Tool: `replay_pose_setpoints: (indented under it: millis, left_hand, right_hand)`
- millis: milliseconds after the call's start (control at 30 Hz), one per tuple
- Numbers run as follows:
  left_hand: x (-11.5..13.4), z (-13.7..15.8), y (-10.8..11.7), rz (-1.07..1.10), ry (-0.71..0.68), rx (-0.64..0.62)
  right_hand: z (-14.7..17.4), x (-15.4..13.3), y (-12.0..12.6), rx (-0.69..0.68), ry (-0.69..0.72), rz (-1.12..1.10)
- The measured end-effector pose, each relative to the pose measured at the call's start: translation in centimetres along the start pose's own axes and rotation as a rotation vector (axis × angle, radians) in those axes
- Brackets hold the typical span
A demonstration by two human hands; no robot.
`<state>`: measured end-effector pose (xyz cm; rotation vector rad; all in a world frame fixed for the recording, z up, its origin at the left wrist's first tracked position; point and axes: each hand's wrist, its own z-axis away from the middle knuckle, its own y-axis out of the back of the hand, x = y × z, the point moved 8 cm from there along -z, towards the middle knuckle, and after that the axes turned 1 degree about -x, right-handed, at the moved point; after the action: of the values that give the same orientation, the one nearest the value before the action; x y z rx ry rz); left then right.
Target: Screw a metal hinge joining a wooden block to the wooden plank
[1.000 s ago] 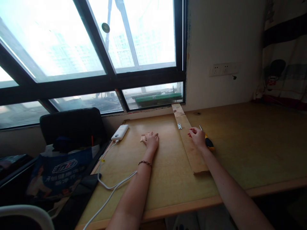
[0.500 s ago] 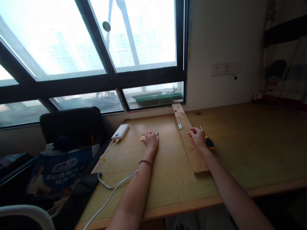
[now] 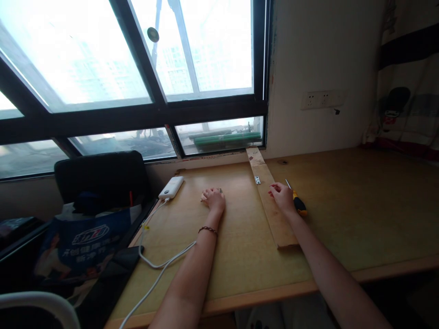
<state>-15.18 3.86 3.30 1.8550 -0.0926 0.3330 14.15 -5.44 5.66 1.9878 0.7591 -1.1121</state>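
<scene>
The left hand (image 3: 215,199) lies palm down near the middle of the wooden table (image 3: 247,265), its fingers bent over a small pale piece (image 3: 202,198) whose edge shows at the fingertips; whether they are clamped on it cannot be told. A tiny metallic part (image 3: 221,190) shows just beyond the knuckles, and a braided bracelet (image 3: 207,229) circles the wrist. The right hand (image 3: 281,197) is over the right edge of a long wooden board (image 3: 274,224), fingers curled in toward the thumb; the tips are too small to tell whether they meet or pinch anything. The board runs from the window side toward the person, with a small metal plate (image 3: 257,180) on its left edge. A yellow-and-black screwdriver (image 3: 299,204) lies just right of the board, partly behind the right hand. Left of the left hand, a white power bank (image 3: 171,187) with a white cable (image 3: 164,265) rests near the table's edge.
</scene>
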Motion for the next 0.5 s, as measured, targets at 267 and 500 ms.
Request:
replay_pose_setpoints:
  millis: [267, 500]
  left_hand:
    - [-0.6, -0.3, -0.4, 0.033, 0.025, 0.120]
    - [-0.4, -0.5, -0.6, 0.044, -0.058, 0.155]
  right_hand:
    - [-0.1, 0.0, 0.0, -0.002, -0.011, 0.003]
    - [0.1, -0.3, -0.1, -0.027, -0.021, -0.004]
